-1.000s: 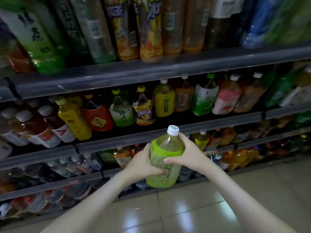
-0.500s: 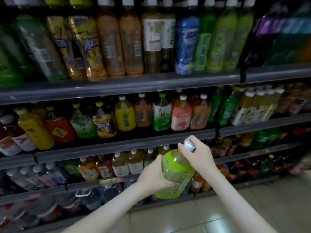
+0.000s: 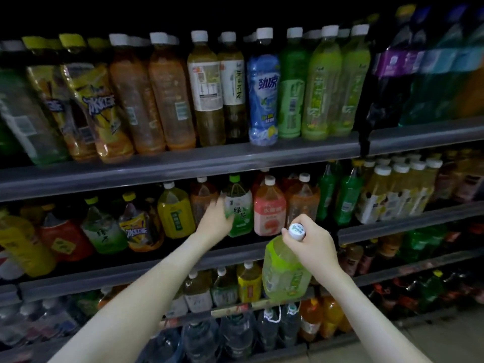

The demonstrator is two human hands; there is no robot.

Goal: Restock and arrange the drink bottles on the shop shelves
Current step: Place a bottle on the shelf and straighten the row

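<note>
a light green drink bottle point(image 3: 285, 273) is held nearest, right of centre, in front of the shelves. it is gripped by the right hand point(image 3: 311, 247), whose fingers are curled round the white cap point(image 3: 297, 231) and neck, and it hangs tilted beneath the fist. below it, on the lowest level, clear water bottles point(image 3: 235, 336) are ranged.

farther in and to the left, the left hand point(image 3: 217, 218) is laid against the left side of a green tea bottle point(image 3: 239, 208). this bottle stands on the middle shelf point(image 3: 379, 226), between an orange-brown bottle point(image 3: 203, 200) and a pink-labelled bottle point(image 3: 269, 208). the fingers are smeared by blur, so it cannot be told whether they are closed round the bottle.

farthest and highest, tall bottles are lined along the upper shelf point(image 3: 183, 163). among them a blue-labelled bottle point(image 3: 263, 95) is set, with green ones to its right.
</note>
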